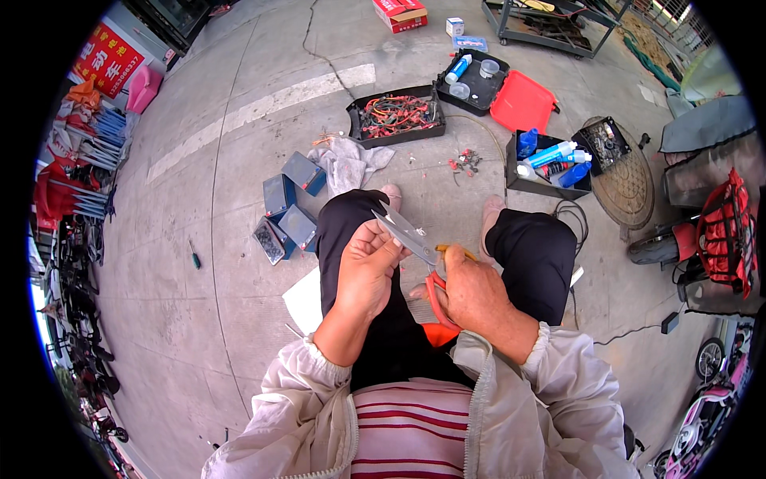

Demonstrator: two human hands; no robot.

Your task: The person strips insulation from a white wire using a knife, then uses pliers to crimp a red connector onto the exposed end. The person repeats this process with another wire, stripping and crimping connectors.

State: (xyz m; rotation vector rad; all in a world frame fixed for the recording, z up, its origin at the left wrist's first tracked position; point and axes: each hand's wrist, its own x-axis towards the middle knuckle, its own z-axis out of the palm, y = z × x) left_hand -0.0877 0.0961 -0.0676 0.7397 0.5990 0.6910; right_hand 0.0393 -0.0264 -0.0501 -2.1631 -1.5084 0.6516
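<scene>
- Floor: concrete, beneath your scissors; it carries your gear in a loose ring, presumably for easy reach.
- Red-lidded case: beyond the scissors, to the right, lying open, probably so its contents stay in view.
- Black tray: beyond the scissors, nearly straight ahead; its sides seem to keep the tangled wires together.
- 4 dark blue blocks: left of the scissors, grouped closely, perhaps to save space.
- Your scissors: in front of you, above the gap between your knees.
- Your 2 hands: right hand closed around the scissors' handle end, likely for control; left hand pinching the blades, seemingly to steady them.
</scene>
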